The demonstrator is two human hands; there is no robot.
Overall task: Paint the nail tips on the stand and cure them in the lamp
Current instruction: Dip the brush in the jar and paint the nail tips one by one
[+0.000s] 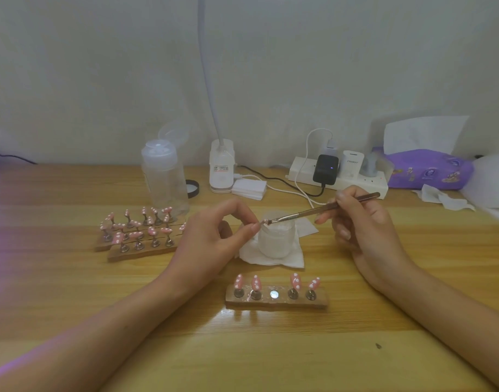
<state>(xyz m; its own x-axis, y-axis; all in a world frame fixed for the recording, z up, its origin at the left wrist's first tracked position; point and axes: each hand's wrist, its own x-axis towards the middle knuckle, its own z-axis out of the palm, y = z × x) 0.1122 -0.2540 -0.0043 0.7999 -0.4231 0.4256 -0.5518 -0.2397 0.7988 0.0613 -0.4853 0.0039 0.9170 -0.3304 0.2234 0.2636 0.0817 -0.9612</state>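
On the wooden worktop (pixel 73 306), the wooden stand (pixel 276 302) sits at 6 o'clock. The grip of the right hand (pixel 367 230) pinches a thin, stiff brown brush (pixel 313 211). The grip of the left hand (pixel 214 239) pinches a tiny thing (pixel 260 223) at the brush's end. The pink dotted nail tips (pixel 256 282) look light and smudgy, so hold their metal feet.

Pink nail tips (pixel 255 282) (white-dotted); purple tissue pack (pixel 429 169); tan table (pixel 73 292).

Right hand (pixel 367 230) holds brush (pixel 313 212); left hand (pixel 214 236) pinches its tip above jar (pixel 276 240).
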